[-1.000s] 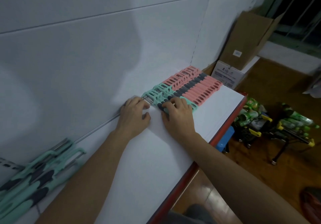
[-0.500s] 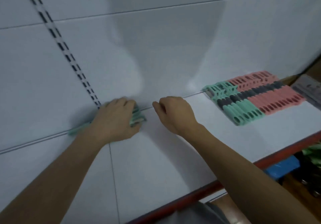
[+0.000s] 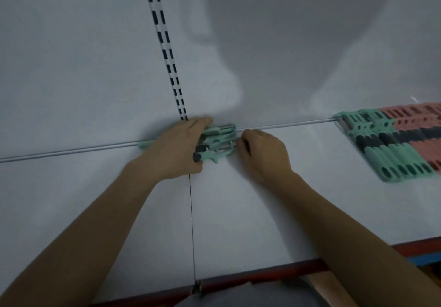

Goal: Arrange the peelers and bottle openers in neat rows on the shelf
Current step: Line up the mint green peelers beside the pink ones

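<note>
A small bunch of teal peelers [image 3: 218, 143] with dark grips lies on the white shelf [image 3: 238, 211] against the back wall. My left hand [image 3: 176, 147] covers the bunch's left part, fingers curled over the handles. My right hand [image 3: 262, 151] is at the bunch's right end, fingertips curled against the peeler heads. At the far right lies a neat row of teal peelers [image 3: 391, 147], and beside it a row of pink peelers [image 3: 420, 130] running out of view.
A slotted upright rail [image 3: 167, 51] runs up the white back wall above my left hand. A thin metal rod [image 3: 286, 125] lies along the wall's foot. The shelf's red front edge [image 3: 262, 273] is close to me.
Both hands left the arranged rows and moved left along the shelf. My left hand took the loose teal bunch, and my right hand has now closed in on its right end.
</note>
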A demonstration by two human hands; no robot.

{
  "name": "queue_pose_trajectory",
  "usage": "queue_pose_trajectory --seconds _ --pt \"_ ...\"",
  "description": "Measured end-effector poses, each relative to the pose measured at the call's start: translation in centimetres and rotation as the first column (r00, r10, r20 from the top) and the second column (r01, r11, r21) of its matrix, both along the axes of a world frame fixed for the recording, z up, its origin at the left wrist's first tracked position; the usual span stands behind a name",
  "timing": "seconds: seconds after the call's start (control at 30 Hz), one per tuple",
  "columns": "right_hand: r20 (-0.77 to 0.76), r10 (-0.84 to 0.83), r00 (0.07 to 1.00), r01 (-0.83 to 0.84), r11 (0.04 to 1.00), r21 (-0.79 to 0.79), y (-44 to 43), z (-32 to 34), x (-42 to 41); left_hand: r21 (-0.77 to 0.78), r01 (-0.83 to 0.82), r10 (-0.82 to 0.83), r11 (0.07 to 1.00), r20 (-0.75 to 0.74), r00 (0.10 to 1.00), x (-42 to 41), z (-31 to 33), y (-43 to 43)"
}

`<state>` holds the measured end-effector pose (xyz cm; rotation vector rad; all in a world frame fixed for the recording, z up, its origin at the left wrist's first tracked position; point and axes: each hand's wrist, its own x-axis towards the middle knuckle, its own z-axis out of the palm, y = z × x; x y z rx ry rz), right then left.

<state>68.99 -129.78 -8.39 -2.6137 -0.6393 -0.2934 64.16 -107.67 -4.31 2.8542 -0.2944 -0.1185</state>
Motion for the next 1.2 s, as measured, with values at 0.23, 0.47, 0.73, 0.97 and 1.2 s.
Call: queue_pose_trajectory --seconds 0.23,0.47,0.73,0.97,1.2 --pt "0.088 0.217 0.972 -0.214 0.976 -0.038 0.2 -0.4 0.1 0.038 0.039 -0.045 0.998 0.161 0.986 0.4 -0.9 0.0" --pt "0.077 0.176 0.981 -0.175 0.984 -0.017 0.4 -0.4 0.0 -0.057 0.019 -0.013 0.998 0.099 0.995 0.3 -1.7 0.3" --pt "0.023 0.116 0.993 -0.117 0.992 0.056 0.4 -0.2 -0.3 -0.014 -0.031 0.032 0.999 0.074 0.997 0.0 -1.6 -0.6" --pt "-0.375 0.037 0.926 0.272 0.623 0.733 -2.2 2.2 0.4 -0.18 0.079 -0.09 0.98 -0.056 0.994 1.1 1.0 -2.8" --pt "-0.301 0.086 0.95 0.271 0.255 0.928 -6.4 6.7 -0.9 -0.798 0.13 -0.059 0.589 0.118 0.991 4.4 4.7 -12.1"
